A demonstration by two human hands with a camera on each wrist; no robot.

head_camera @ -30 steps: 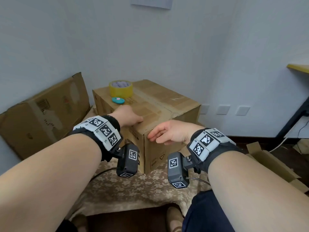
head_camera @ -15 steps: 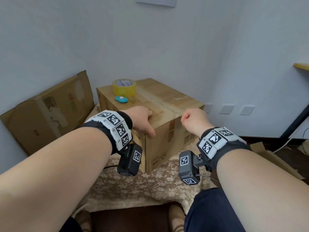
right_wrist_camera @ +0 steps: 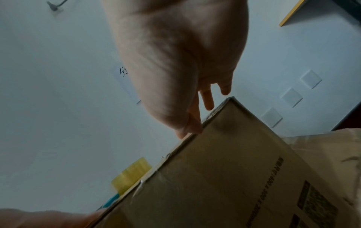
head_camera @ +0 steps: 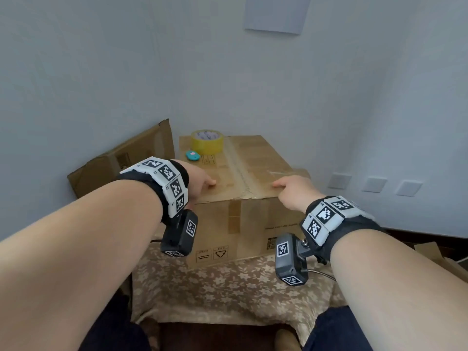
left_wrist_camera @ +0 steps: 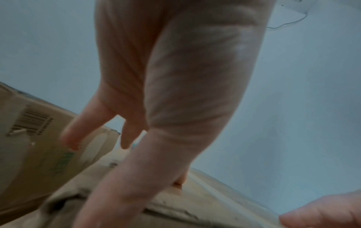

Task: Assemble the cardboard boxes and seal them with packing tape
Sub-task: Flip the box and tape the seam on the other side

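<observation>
1. A floral cloth [head_camera: 228,287] covers the low surface in a corner of pale walls [head_camera: 101,72]; three wall plates [head_camera: 374,184] sit low at the right.
2. The box [head_camera: 243,224] stands on the cloth, closed, with clear tape along its top seam and down the front face.
3. A yellow tape roll [head_camera: 207,141] and a small teal object [head_camera: 192,155] lie on the box's far left corner, just beside each other.
4. Flattened cardboard [head_camera: 121,160] leans on the left wall behind the box.
5. Both forearms reach forward over the cloth, each wearing a marker band and a wrist camera.
6. The left hand [head_camera: 200,179] lies on the box top near the front left corner, fingers loosely spread and extended, thumb on the lid; it grips nothing.
7. The right hand [head_camera: 293,190] rests at the front right edge of the top, thumb on the lid, fingers extended toward the right corner; nothing is held.
</observation>
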